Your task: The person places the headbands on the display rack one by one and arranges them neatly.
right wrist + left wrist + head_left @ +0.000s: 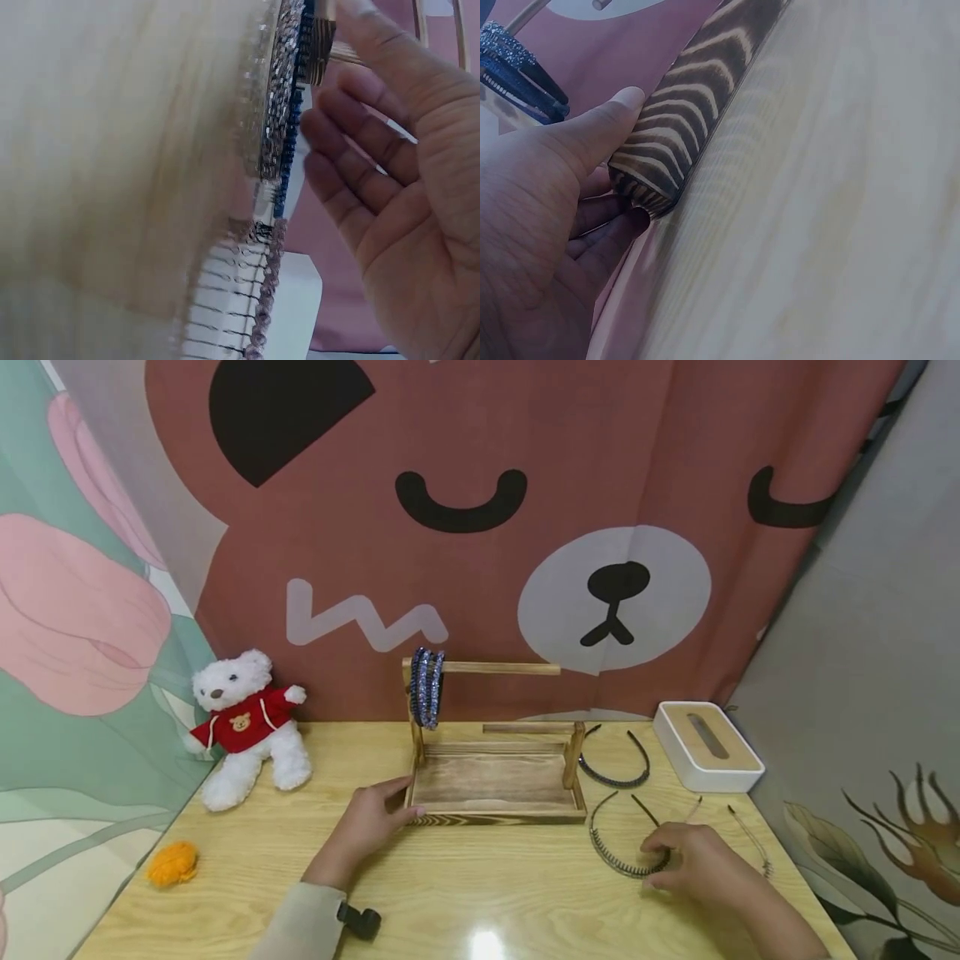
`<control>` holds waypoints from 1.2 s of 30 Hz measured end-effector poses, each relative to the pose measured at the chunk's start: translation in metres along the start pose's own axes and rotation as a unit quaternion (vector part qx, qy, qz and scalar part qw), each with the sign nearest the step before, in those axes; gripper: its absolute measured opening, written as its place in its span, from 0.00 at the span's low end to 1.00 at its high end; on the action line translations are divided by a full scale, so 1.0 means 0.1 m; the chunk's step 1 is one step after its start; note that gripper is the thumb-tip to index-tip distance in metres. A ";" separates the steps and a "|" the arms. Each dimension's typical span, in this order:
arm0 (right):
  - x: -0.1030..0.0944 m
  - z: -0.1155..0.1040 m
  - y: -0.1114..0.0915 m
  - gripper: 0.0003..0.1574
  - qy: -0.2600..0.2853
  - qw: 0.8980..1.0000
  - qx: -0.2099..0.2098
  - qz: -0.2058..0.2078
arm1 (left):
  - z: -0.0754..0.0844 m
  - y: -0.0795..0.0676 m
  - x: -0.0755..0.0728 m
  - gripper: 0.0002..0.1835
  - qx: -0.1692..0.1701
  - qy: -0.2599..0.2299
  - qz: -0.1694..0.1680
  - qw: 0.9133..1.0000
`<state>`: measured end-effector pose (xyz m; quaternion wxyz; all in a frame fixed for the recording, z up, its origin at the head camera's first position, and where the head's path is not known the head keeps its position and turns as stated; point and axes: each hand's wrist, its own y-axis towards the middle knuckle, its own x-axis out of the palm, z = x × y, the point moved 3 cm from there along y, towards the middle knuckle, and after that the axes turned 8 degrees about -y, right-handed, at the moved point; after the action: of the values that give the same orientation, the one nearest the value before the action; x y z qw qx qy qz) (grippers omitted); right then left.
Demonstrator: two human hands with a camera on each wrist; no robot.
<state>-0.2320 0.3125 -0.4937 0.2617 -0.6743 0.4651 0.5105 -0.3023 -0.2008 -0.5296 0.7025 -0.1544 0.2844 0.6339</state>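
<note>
A wooden rack (495,818) with a tray base and two rods stands on the table. My left hand (371,818) grips its front left corner; in the left wrist view the thumb lies on the dark striped wood (686,105), fingers beneath. Several glittery blue headbands (427,689) hang on the upper rod. My right hand (697,864), fingers loosely bent, is at the right side of a ridged headband (596,839) lying on the table. The right wrist view shows its fingers beside a sparkly band (281,97), apart from the thumb. Another headband (761,852) is partly hidden behind this hand.
A dark headband (611,781) lies right of the rack. Behind it stands a white tissue box (708,743) with a wooden lid. At the left are a white teddy bear (243,727) in a red top and an orange fuzzy item (172,863). A printed curtain (465,568) hangs behind.
</note>
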 end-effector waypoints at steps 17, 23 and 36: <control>0.03 -0.08 0.01 0.07 -0.014 0.995 -0.064 -0.075 | -0.05 0.01 0.02 0.35 0.003 -0.008 0.000 1.000; -0.11 -0.18 -0.02 0.05 0.024 0.994 -0.042 -0.103 | -0.02 0.02 0.00 0.35 0.007 -0.011 0.002 1.000; -0.39 -0.17 0.05 0.07 0.255 0.966 -0.015 0.046 | -0.03 0.01 0.00 0.35 0.005 -0.007 0.001 1.000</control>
<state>-0.2312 0.3103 -0.4509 0.1004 -0.7640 0.5394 0.3396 -0.3037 -0.2028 -0.5318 0.7049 -0.1457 0.2826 0.6341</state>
